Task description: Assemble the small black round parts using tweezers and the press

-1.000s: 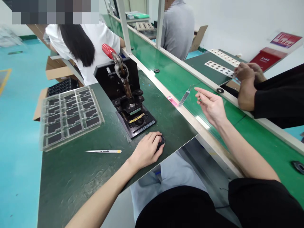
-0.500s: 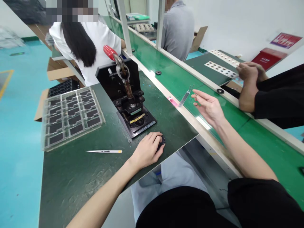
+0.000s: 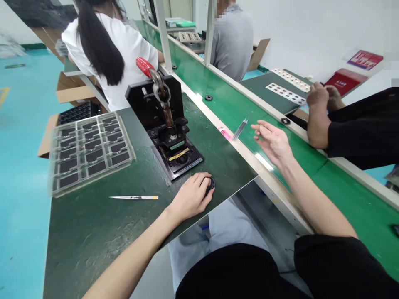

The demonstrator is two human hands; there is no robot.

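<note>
My left hand (image 3: 193, 195) rests on the green table near its front edge, fingers curled round a small black round part (image 3: 211, 185). Raised over the green conveyor, my right hand (image 3: 272, 140) has its fingers partly spread, with nothing visible between them. A press fixture with a red-handled clamp (image 3: 162, 93) stands behind my left hand; a yellow strip (image 3: 179, 155) lies across its base. Pointed white tweezers (image 3: 134, 197) lie to the left on the table. Thin metal tools (image 3: 240, 129) stand at the conveyor rail beside a pink item (image 3: 225, 133), left of my right hand.
A clear tray of black parts (image 3: 92, 151) sits at the table's left. Black rings (image 3: 208, 98) (image 3: 285, 121) lie on the conveyor and its far rail. Two people sit beyond; across the conveyor, another person's hands (image 3: 321, 97) are near white strips (image 3: 286, 94).
The view has shifted slightly. My right hand's fingers have loosened from a near-pinch and spread a little. My left hand stays on the black part.
</note>
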